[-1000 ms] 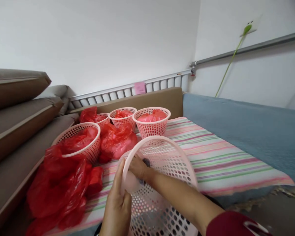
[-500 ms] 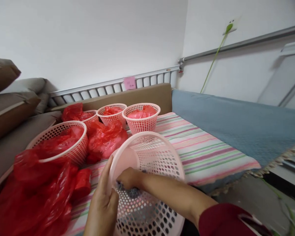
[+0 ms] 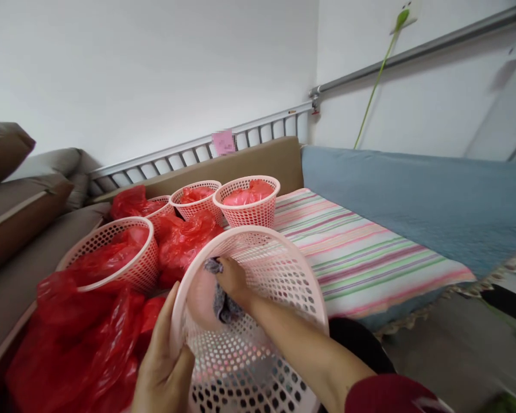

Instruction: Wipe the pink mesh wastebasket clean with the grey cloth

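A pink perforated plastic basket (image 3: 279,252) is tilted with its mouth toward me. My left hand (image 3: 165,361) grips its left rim, thumb on the near side and fingers behind. Inside the basket, my right hand (image 3: 232,280) is closed on a grey cloth (image 3: 223,307) and presses it near the basket's solid bottom. Part of the cloth pokes out above the fingers and part hangs below them. Just beyond the basket lies a crumpled red plastic bag (image 3: 186,241).
Several more pink baskets (image 3: 251,215) with red bags inside stand at the back and left. A heap of red plastic bags (image 3: 77,338) lies front left on the striped cloth (image 3: 348,252). Grey cushions (image 3: 20,212) are stacked left; a radiator (image 3: 154,166) runs behind.
My right hand and the grey cloth have moved up inside the basket, across its bottom. The basket's near rim and my left hand have shifted slightly left.
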`<state>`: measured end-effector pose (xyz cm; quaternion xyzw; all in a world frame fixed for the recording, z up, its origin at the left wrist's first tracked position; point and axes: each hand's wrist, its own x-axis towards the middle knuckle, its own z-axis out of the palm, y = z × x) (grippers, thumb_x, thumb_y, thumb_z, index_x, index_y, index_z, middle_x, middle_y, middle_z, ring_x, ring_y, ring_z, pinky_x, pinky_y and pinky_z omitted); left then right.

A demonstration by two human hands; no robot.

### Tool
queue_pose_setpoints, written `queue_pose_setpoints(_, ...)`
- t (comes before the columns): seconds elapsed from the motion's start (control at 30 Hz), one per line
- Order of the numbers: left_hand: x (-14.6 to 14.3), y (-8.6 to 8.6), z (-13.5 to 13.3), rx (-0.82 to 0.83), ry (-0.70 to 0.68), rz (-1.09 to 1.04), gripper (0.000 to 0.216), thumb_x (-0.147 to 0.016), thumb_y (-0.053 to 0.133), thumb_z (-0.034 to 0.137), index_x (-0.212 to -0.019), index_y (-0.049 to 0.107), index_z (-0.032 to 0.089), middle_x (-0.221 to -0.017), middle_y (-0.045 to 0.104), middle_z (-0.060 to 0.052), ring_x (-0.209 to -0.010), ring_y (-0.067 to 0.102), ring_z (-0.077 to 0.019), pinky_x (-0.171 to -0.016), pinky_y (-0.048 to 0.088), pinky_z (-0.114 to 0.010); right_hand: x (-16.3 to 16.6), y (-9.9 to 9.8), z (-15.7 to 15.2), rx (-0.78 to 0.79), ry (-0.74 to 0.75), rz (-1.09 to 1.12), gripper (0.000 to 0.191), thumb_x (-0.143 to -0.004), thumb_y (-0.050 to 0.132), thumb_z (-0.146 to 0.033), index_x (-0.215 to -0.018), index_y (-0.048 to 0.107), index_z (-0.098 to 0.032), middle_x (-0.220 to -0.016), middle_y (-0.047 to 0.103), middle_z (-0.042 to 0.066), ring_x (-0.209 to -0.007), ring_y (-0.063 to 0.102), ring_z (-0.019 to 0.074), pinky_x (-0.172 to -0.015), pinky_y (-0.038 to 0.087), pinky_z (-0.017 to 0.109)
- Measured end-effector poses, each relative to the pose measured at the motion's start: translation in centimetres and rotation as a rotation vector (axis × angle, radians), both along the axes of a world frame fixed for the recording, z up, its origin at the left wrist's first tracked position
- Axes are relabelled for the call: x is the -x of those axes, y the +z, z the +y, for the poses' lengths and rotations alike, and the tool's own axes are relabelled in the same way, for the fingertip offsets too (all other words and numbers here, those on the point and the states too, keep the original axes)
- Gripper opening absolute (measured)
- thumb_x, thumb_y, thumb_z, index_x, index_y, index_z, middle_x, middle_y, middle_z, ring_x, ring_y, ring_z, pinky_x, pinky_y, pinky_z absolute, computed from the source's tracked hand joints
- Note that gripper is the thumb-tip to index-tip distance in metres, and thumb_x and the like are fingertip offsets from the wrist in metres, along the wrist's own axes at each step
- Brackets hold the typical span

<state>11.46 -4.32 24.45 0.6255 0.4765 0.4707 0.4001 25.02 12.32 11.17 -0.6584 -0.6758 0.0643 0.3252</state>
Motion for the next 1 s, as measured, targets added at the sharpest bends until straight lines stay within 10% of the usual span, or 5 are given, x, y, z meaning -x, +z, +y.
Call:
queue_pose_setpoints(0.47, 1.2, 1.6, 0.0, 0.073, -0.065, -0.064, 0.07, -0.079, 0.061, 0.023, -0.142, 0.033, 0.035, -0.147, 0.043, 0.0, -0.133, 0.04, -0.026, -0.113, 0.03, -0.043, 0.7, 0.5, -2.0, 0.031, 0.126, -0.177, 0.027, -0.082, 0.047, -0.02, -0.103, 0.06, -0.011, -0.101, 0.063, 0.015, -0.089, 0.057, 0.0248, -0.078, 0.041, 0.035)
queue_pose_setpoints(0.77, 2.6, 1.0, 1.6, -0.125, -0.005, 0.179, 0.069, -0.08, 0.051, 0.018, -0.144, 0.028, 0.024, -0.152, 0.033, -0.004, -0.139, 0.028, -0.0228, -0.119, 0.013, -0.041, 4.4, -2.5, -4.0, 0.077, 0.767, -0.563, 0.018, -0.074, 0.062, -0.03, -0.089, 0.068, -0.022, -0.091, 0.067, 0.003, -0.083, 0.057, 0.0201, -0.068, 0.044, 0.03)
queue_pose_setpoints(1.0, 2.3, 0.8, 0.3, -0.081, 0.059, 0.158, 0.069, -0.076, 0.046, 0.012, -0.141, 0.03, 0.03, -0.146, 0.039, 0.003, -0.136, 0.033, -0.0142, -0.117, 0.018, -0.03, 2.9, -2.5, -5.4, 0.021, 0.828, -0.714, 0.016, -0.083, 0.055, -0.026, -0.092, 0.066, -0.021, -0.099, 0.064, 0.009, -0.087, 0.056, 0.0253, -0.066, 0.042, 0.037)
